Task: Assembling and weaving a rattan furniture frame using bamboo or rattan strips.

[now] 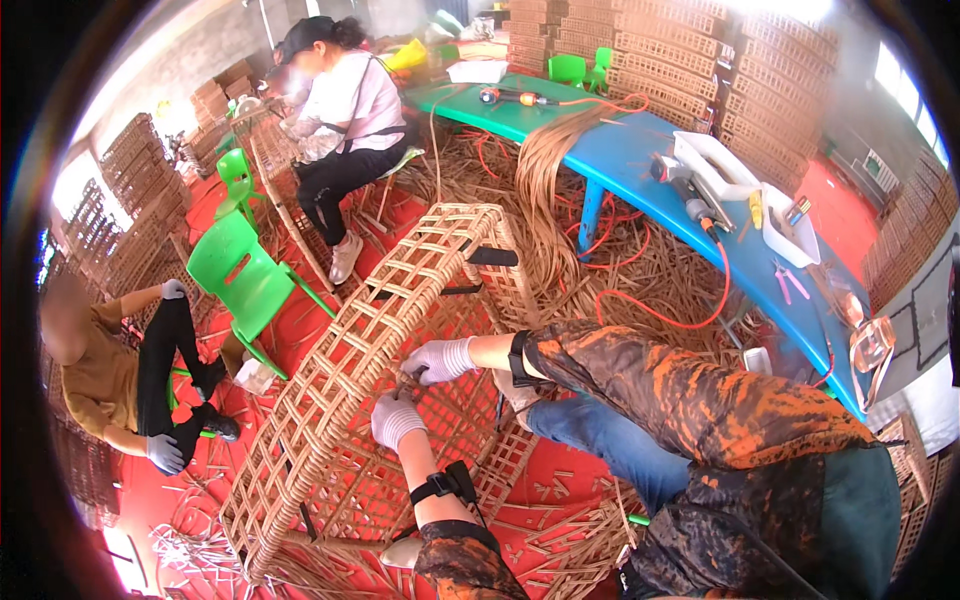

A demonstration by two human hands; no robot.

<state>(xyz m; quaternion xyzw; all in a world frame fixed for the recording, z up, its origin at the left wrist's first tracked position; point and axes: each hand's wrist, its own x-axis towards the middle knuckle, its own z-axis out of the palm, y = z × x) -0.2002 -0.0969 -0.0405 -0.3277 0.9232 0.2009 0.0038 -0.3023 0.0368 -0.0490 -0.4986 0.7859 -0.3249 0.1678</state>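
A large woven rattan frame lies tilted across the red floor in front of me. My left hand, in a white glove with a black strap on the forearm, is closed on a strand of the weave at the frame's near side. My right hand, also in a white glove, sits just above it and pinches a strand or small tool against the lattice; which one is too small to tell. The two hands are nearly touching. My knee in blue jeans is under the right arm.
A blue and green table at the right carries power tools, white trays and an orange cable. Green plastic chairs stand at the left. One person sits at far left, another works at the back. Stacks of woven panels line the walls. Rattan cuttings litter the floor.
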